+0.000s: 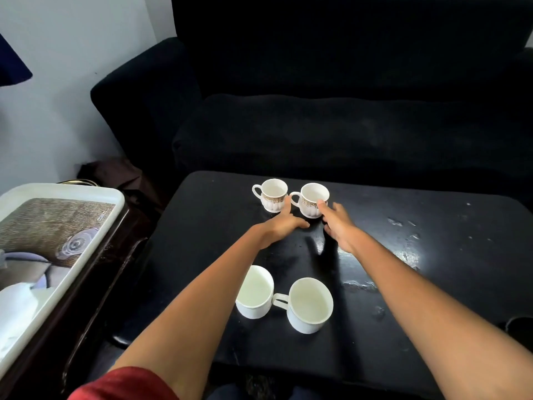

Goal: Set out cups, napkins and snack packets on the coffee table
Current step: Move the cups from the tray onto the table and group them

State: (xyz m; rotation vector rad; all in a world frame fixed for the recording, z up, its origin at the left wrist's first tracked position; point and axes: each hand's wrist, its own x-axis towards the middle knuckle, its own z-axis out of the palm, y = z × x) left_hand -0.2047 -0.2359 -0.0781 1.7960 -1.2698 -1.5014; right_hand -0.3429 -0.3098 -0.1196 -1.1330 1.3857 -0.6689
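Four cups stand on the black coffee table (403, 284). At the far side are two white cups with brown patterned bands, the left patterned cup (271, 194) and the right patterned cup (313, 199). Nearer to me are two plain white cups, one (255, 291) partly behind my left forearm and the other (310, 304) to its right. My left hand (284, 222) lies on the table just in front of the patterned cups, thumb raised between them. My right hand (337, 223) has a fingertip against the right patterned cup's side, its other fingers spread.
A white-rimmed tray (95, 194) with a printed picture sits on a dark wooden side table (95, 272) at the left, with white napkins (20, 301) on it. A black sofa (346, 125) runs behind the coffee table. A dark round object (519, 327) shows at the table's right edge.
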